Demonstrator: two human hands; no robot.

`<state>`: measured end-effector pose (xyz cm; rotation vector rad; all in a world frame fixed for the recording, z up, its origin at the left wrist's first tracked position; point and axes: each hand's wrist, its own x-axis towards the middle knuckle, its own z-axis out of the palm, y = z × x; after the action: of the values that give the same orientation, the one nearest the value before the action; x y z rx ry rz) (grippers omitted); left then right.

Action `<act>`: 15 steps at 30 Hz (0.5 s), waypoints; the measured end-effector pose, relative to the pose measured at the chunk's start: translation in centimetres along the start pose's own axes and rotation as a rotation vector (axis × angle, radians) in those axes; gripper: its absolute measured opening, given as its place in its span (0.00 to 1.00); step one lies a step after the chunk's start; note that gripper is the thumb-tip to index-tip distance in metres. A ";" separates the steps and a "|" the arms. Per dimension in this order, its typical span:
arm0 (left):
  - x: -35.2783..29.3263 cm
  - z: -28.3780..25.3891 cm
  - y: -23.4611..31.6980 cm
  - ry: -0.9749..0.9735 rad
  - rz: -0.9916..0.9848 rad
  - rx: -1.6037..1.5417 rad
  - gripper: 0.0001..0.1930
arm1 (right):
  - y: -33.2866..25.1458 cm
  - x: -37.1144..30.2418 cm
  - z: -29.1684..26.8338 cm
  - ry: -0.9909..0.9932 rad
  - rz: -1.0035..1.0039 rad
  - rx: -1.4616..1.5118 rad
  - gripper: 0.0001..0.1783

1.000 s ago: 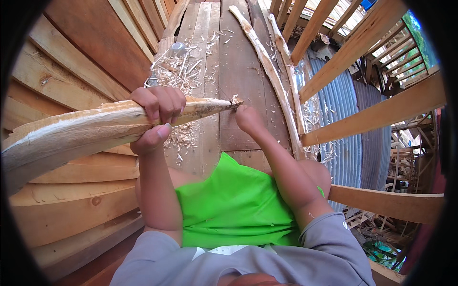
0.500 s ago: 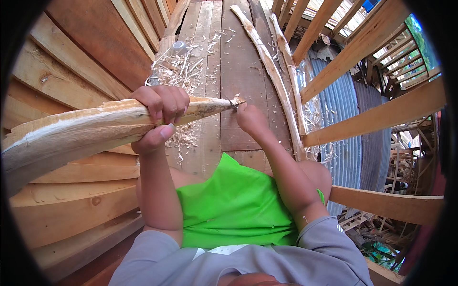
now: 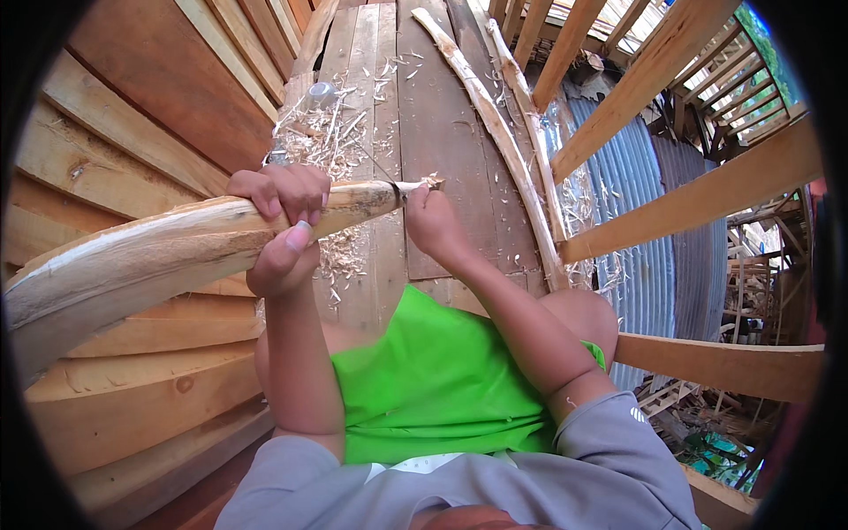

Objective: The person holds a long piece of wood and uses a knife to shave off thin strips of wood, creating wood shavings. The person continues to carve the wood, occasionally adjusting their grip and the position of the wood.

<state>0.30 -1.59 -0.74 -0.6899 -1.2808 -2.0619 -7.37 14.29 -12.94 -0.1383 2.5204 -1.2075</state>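
A long, thick pole of pale peeled wood (image 3: 159, 231) comes in from the left edge and narrows to a whittled tip. My left hand (image 3: 284, 221) is closed around it, a short way behind the tapered end. Close to the tip, my right hand (image 3: 433, 221) is closed on a knife, whose handle is hidden in the fingers. Its thin dark blade (image 3: 397, 189) lies across the taper and sticks out beyond the far side. Fresh curled shavings (image 3: 430, 181) cling at the tip, just above my right hand.
Wood shavings (image 3: 340, 256) litter the plank floor (image 3: 433, 115), with a clear cup (image 3: 321, 94) among them. Two peeled poles (image 3: 495, 119) lie along the right side, beside a slatted wooden railing (image 3: 671, 212). Stacked boards (image 3: 132, 177) line the left. Corrugated metal (image 3: 632, 194) shows beyond the railing.
My right hand has drawn left and slightly down along the taper, taking the blade back from the tip. The pole and my left hand have shifted slightly left.
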 end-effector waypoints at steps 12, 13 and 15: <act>-0.2 1.9 -1.0 0.227 0.090 0.060 0.17 | 4.6 2.8 0.5 0.193 0.035 0.096 0.33; -0.1 1.7 -0.9 0.224 0.095 0.066 0.17 | 5.0 3.1 -1.2 0.026 0.024 0.097 0.33; -0.3 1.9 -0.9 0.238 0.107 0.081 0.17 | 5.3 3.1 -0.3 0.052 0.096 0.083 0.33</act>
<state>0.04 0.52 -0.70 -0.4506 -1.1592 -1.9287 -10.08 17.16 -17.66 0.0345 2.4846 -1.2905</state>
